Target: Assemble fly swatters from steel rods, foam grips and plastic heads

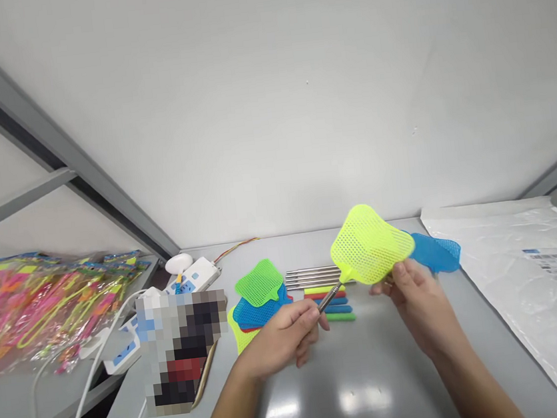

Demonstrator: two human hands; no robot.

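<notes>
My left hand (285, 334) is closed around a thin metal rod (331, 297), which points up and to the right. At the rod's upper end is the neck of a yellow fly swatter head (363, 243), a perforated plastic paddle. My right hand (419, 297) pinches that head at its lower right edge, between thumb and fingers. Behind it, partly hidden, lies a blue swatter head (437, 251). Left of the rod is a pile of swatter heads, with a green one (260, 281) on top and blue, red and yellow below. Several metal rods (311, 277) and coloured handles (340, 317) lie behind my hands.
A blurred-out phone-like object (189, 353) lies at the left, by white power strips (200, 273) with cables. Bagged colourful goods (52, 302) fill a shelf further left. A white plastic mailer (511, 263) covers the table's right side. A pale wall (298, 113) stands behind.
</notes>
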